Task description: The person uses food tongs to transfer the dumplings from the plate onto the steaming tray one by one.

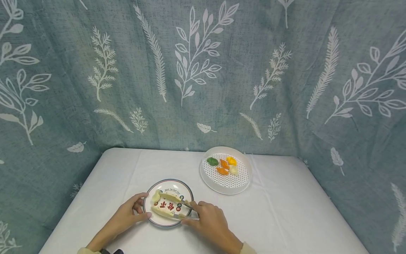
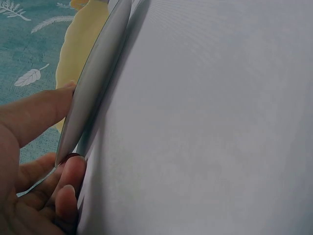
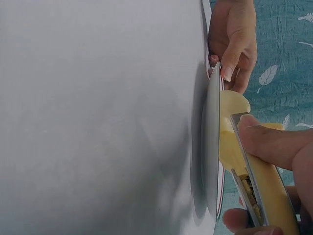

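A round white plate (image 1: 166, 222) with dark rim lines and red lettering lies near the table's front. My left hand (image 1: 131, 210) holds its left edge, thumb and fingers at the rim; curled fingers reach under the edge in the left wrist view. My right hand (image 1: 211, 219) grips metal tongs (image 3: 266, 188) with pale yellow, scalloped tips, its thumb pressed on one arm. The tongs lie spread over the plate, pointing left. A small pale yellow lump (image 1: 155, 196) shows at the far tip on the plate's left side; whether the tongs touch it I cannot tell.
Behind and right of the plate stands a round white tray (image 1: 207, 183) with a perforated base. On it lie several small dumpling-like pieces: green (image 1: 212, 161), orange (image 1: 222, 171), yellow (image 1: 232, 161) and cream (image 1: 233, 170). A leaf-patterned curtain (image 1: 203, 123) borders the white table.
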Demonstrator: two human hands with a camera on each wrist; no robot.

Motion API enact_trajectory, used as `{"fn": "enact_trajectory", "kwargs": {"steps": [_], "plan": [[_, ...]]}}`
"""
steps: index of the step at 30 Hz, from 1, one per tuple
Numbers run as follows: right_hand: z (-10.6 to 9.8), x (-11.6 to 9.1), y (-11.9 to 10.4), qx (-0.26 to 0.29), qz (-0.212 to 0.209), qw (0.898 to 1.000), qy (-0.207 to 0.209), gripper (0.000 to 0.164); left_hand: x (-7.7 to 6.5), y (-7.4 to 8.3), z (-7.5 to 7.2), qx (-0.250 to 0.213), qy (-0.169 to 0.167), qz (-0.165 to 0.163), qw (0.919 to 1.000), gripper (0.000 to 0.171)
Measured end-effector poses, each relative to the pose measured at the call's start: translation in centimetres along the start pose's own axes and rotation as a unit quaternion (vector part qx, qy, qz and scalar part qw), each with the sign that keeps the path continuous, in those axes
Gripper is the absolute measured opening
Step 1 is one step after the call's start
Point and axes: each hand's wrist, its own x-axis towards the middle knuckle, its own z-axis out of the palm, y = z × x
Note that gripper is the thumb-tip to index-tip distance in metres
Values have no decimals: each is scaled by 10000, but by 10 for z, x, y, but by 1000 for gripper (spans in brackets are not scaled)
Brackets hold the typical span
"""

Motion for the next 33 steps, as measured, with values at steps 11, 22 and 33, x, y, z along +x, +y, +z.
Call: {"fn": "enact_trajectory", "kwargs": {"steps": [11, 22, 33], "plan": [[10, 3, -10, 32, 85, 9996, 259, 57, -1, 0, 0, -40, -27, 56, 10000, 79], [12, 3, -4, -74, 144, 9993, 333, 55, 0, 4, 1, 188, 91, 6, 9998, 82], [15, 1, -1, -47, -91, 9980, 626, 46, -3, 4, 1, 136, 106, -12, 9999, 79]]}}
